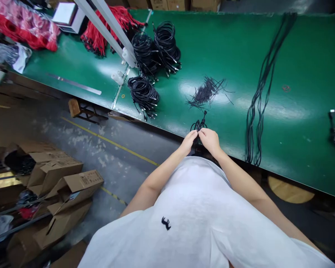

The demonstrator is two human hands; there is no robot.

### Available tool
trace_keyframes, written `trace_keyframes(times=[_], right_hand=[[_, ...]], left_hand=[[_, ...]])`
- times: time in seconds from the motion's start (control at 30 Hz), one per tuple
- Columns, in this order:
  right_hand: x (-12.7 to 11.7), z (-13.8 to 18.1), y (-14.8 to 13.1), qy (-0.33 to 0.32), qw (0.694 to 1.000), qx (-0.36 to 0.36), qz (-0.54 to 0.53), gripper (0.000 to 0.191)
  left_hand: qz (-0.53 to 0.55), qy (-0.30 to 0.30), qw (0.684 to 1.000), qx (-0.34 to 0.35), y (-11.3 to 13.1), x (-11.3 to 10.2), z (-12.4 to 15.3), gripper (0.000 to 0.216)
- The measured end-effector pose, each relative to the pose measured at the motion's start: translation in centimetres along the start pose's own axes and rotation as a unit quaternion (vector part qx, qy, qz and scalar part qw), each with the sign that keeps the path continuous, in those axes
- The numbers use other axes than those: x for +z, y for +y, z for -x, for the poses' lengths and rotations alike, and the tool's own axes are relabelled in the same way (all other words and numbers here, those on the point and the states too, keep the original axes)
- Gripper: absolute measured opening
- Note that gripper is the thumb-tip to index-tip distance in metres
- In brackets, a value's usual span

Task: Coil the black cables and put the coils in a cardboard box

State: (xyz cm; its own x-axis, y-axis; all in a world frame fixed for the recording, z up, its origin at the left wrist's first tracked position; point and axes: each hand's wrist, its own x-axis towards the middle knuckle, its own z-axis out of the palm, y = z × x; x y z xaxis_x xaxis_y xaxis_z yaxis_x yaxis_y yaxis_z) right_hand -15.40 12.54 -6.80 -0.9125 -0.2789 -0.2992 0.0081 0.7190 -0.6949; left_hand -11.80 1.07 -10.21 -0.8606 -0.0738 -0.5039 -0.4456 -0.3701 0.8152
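Observation:
At the front edge of the green table, a coiled black cable (202,123) is pinched between my two hands, its plug end pointing away from me. My left hand (190,140) is closed on the coil from the left. Closed fingers of my right hand (209,139) meet it from the right, close to the left fingertips. Whether a tie is between the fingers is too small to tell. Just beyond my hands lies a loose pile of short black twist ties (206,91).
Coiled black cable bundles (165,39) and another bundle (143,93) lie left on the green table (226,44). Long black cables (261,89) stretch across its right side. Grey posts (108,26), red cables (100,35) and a metal ruler (75,83) are farther left. Cardboard boxes (56,171) stand below.

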Motion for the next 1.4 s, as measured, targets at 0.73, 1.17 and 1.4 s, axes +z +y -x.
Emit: trace_keyframes(times=[0.73,1.17,1.4], right_hand=[[-3.8,1.0,1.6,0.019,0.842,0.024,-0.539,0.041],[-0.2,-0.7,-2.0,-0.105,0.708,0.189,-0.673,0.042],[2.5,-4.3,-4.4,0.02,0.668,0.212,-0.713,0.029]], left_hand=[[0.111,-0.041,0.993,-0.018,5.1,1.3,5.9,0.03],[0.155,0.111,0.98,0.058,6.7,0.7,1.7,0.027],[0.174,0.13,0.971,0.104,6.7,0.0,-1.9,0.03]])
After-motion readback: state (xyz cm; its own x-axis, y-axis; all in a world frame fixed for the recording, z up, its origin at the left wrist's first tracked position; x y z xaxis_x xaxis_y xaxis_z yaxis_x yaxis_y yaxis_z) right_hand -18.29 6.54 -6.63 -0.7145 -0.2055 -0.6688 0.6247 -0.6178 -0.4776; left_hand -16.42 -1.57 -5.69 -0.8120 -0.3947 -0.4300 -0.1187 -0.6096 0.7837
